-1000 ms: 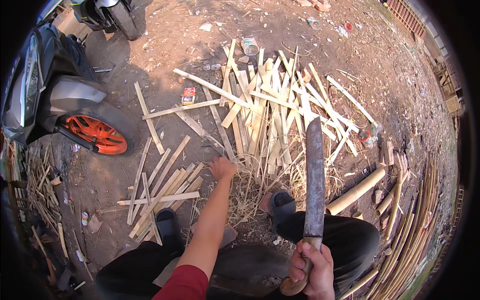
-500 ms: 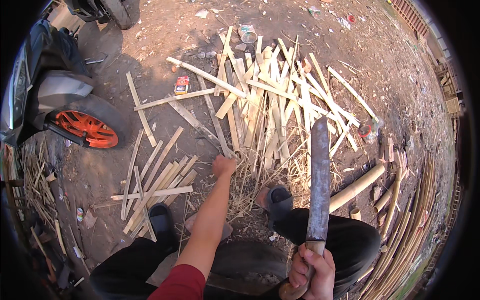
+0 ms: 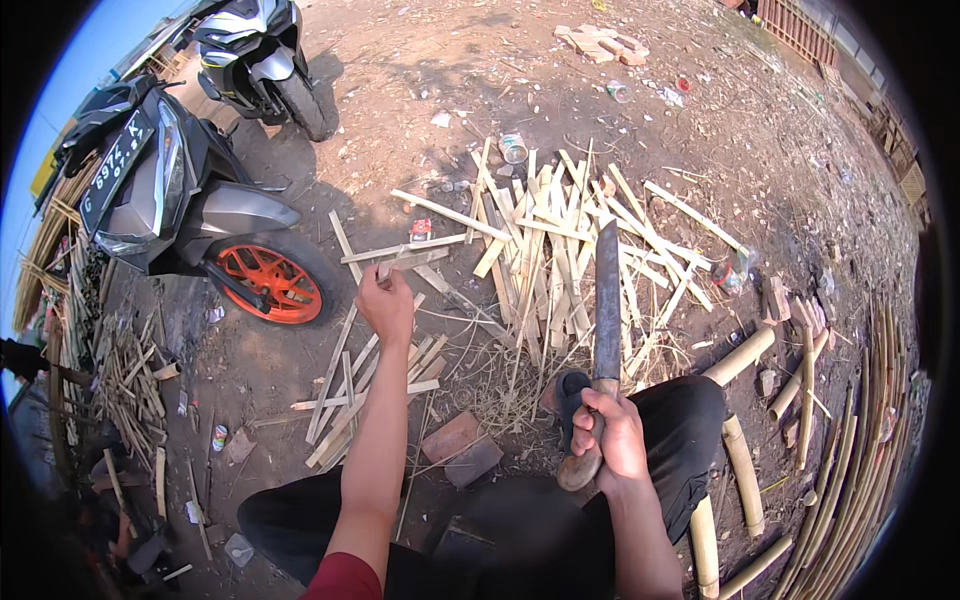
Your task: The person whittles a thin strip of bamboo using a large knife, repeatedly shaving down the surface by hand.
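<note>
My right hand [image 3: 608,432] is wrapped round the wooden handle of a machete [image 3: 607,310], whose dark, worn blade points up and away from me. On the left, my raised left hand [image 3: 386,302] is closed, pinching a short bamboo strip [image 3: 425,259] that sticks out to the right of the fingers. Beyond the machete lies a loose, crisscrossed pile of split bamboo strips [image 3: 545,260]. A smaller group of strips [image 3: 345,440] lies on the ground beside my left forearm, which partly covers it.
Two motorbikes stand at the left, the nearer with an orange wheel [image 3: 270,285]. Bricks [image 3: 462,450] lie before my lap, near bamboo shavings [image 3: 510,395]. Cut bamboo tubes [image 3: 742,475] and long bamboo poles [image 3: 850,470] lie at the right. A red packet [image 3: 420,230] sits beyond my left hand.
My left hand has moved up and left from the near edge of the pile, with a bamboo strip in it. The view has tilted up, showing more of the motorbikes. The machete stays in my right hand.
</note>
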A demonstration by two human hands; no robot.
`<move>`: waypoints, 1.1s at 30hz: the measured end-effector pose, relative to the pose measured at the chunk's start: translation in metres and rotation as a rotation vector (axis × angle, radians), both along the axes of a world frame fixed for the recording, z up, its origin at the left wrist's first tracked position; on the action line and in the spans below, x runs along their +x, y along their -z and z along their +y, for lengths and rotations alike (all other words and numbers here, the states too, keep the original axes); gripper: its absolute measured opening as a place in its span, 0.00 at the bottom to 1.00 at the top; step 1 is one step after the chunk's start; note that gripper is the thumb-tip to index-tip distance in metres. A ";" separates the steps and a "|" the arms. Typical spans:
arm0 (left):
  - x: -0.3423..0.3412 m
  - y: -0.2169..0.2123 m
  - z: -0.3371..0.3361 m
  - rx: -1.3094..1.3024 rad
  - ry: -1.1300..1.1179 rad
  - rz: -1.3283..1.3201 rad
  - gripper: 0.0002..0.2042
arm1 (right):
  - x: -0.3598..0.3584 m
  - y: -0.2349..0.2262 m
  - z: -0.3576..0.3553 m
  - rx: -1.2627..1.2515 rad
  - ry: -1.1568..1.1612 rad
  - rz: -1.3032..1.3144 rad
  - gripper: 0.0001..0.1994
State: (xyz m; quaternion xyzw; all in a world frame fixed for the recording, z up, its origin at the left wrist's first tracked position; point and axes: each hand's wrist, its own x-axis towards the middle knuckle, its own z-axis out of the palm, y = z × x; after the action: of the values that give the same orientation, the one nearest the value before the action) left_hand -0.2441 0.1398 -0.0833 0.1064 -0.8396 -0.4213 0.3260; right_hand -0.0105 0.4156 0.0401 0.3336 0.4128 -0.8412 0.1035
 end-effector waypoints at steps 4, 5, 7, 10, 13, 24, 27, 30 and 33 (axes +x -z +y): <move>0.016 -0.074 0.008 -0.099 0.241 0.102 0.10 | 0.004 0.014 -0.013 0.083 -0.052 0.061 0.08; 0.023 -0.086 0.010 -0.126 0.277 0.084 0.10 | 0.004 0.020 -0.017 0.135 -0.083 0.100 0.09; 0.049 -0.109 0.032 -0.010 0.393 -0.048 0.10 | 0.003 0.034 -0.023 0.255 -0.111 0.153 0.10; 0.081 -0.111 0.059 -0.094 0.545 -0.076 0.10 | 0.002 0.048 -0.030 0.403 -0.099 0.237 0.11; 0.091 -0.081 0.068 -0.393 0.577 0.129 0.12 | 0.002 0.049 -0.031 0.447 -0.132 0.280 0.12; 0.124 -0.051 0.072 0.116 1.009 -0.354 0.18 | 0.016 0.055 -0.034 0.425 -0.142 0.249 0.12; 0.139 -0.057 0.064 0.478 1.165 -0.388 0.19 | 0.017 0.051 -0.035 0.432 -0.167 0.250 0.12; 0.142 -0.065 0.059 0.581 1.148 -0.521 0.22 | 0.015 0.047 -0.035 0.419 -0.172 0.216 0.13; 0.147 -0.079 0.055 0.384 1.029 -0.531 0.22 | 0.011 0.046 -0.039 0.421 -0.186 0.211 0.12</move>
State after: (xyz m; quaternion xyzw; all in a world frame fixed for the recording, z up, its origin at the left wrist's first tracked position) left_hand -0.0974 0.1945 -0.0039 -0.1548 -0.7447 -0.6279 -0.1650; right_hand 0.0002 0.3766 -0.0057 0.2189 0.6163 -0.7537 0.0651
